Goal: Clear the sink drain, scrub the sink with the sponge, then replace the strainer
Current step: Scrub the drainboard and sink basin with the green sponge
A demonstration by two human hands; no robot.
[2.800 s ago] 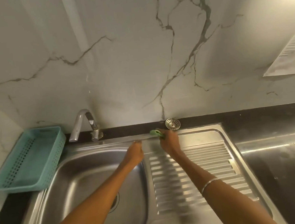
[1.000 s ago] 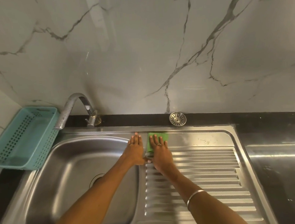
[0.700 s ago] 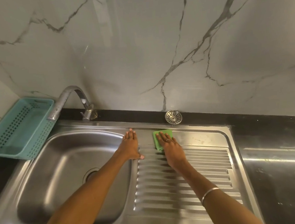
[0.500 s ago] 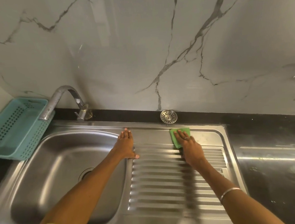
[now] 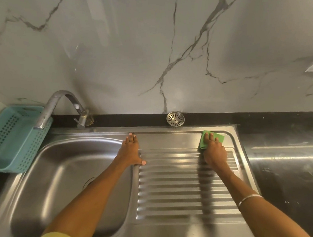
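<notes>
A steel sink with a ribbed drainboard fills the lower view. My right hand presses a green sponge flat on the drainboard's far right corner. My left hand lies flat, fingers spread, on the ridge between basin and drainboard, holding nothing. The round metal strainer rests on the black ledge behind the drainboard, apart from both hands. The open drain hole shows partly beside my left forearm.
A curved tap overhangs the basin's back left. A teal perforated basket sits on the counter left of the sink. Dark counter extends to the right. A marble wall rises behind.
My right hand has slid the sponge rightward along the back of the drainboard to its far right corner. My left hand stayed on the ridge. The view shifted slightly.
</notes>
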